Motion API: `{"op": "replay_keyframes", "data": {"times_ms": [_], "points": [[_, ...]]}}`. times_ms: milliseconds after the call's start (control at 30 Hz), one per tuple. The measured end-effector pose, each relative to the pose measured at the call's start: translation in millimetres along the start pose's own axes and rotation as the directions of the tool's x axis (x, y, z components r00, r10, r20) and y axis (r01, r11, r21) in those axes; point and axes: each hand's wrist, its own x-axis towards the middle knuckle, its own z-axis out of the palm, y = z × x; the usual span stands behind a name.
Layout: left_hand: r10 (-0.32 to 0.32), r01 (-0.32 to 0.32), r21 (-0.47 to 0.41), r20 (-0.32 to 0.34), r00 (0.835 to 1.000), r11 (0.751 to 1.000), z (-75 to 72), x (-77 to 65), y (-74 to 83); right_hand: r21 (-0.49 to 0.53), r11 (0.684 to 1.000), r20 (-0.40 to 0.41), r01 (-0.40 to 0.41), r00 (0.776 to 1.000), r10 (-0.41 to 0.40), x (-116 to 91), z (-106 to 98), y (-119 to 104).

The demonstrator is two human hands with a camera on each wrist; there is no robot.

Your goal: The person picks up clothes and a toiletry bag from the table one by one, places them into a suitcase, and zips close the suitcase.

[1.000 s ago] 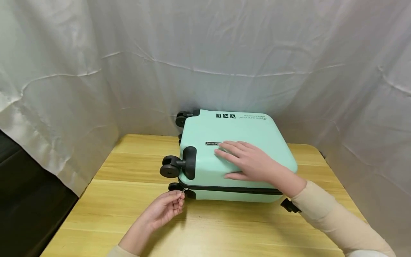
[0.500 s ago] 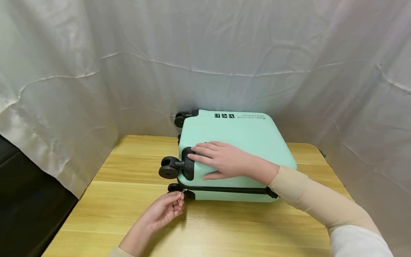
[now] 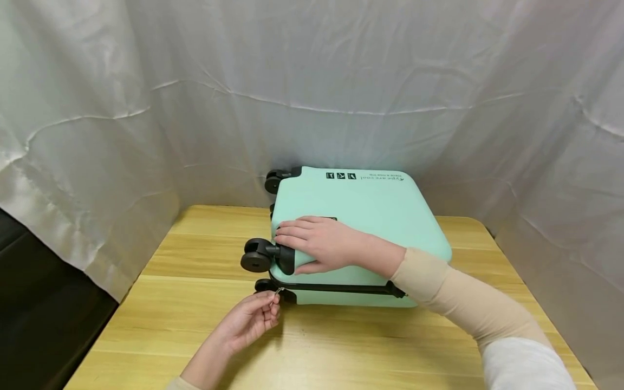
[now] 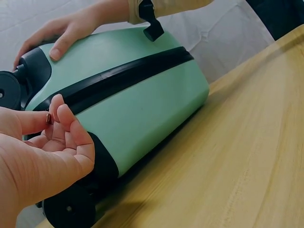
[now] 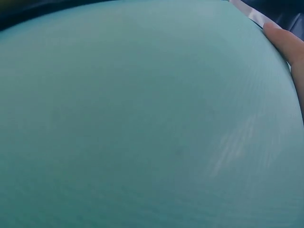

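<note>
A mint-green hard-shell suitcase [image 3: 370,208] lies flat on the table, its wheels to the left. My left hand [image 3: 251,319] pinches a small metal zipper pull [image 3: 279,291] between thumb and forefinger at the near left corner. In the left wrist view the pull [image 4: 48,118] shows as a dark bit at the fingertips, beside the black zipper band [image 4: 121,76]. My right hand [image 3: 322,244] rests with fingers extended on the suitcase top, its fingertips over the black corner guard [image 3: 286,261]. The right wrist view is mostly green shell [image 5: 142,114], with the thumb [image 5: 285,42] at the edge.
Black caster wheels [image 3: 257,255] stick out from the suitcase's left end. Under it is a wooden table [image 3: 195,260]. A pale grey curtain [image 3: 312,97] hangs close behind and at both sides. Black cloth [image 3: 44,303] lies at the left.
My right hand has slid leftward across the suitcase top, from near the label to the black corner guard. My left hand stays at the corner, pinching the zipper pull.
</note>
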Motion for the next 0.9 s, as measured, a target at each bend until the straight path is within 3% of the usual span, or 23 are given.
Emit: {"op": "replay_keyframes", "data": {"times_ms": [100,433,633,900], "points": [[0.003,-0.003,-0.001,-0.001,1.0,1.0,2.4,0.0,0.5,0.024,1.0,0.013,-0.009,1.0,0.009,-1.7,-1.5,0.7],[0.007,-0.006,0.009,-0.097,0.995,1.0,9.2,-4.9,11.8,0.028,1.0,-0.02,0.01,1.0,-0.01,-2.4,-4.4,3.1],[-0.05,0.043,-0.121,-0.06,0.997,0.992,8.1,-7.7,18.3,0.013,1.0,-0.001,0.007,1.0,-0.007,-3.3,-6.4,1.1],[-0.097,0.09,-0.284,-0.008,0.995,0.954,3.3,-7.3,25.8,0.009,1.0,0.005,-0.005,1.0,0.005,-3.9,-10.3,-1.8]]}}
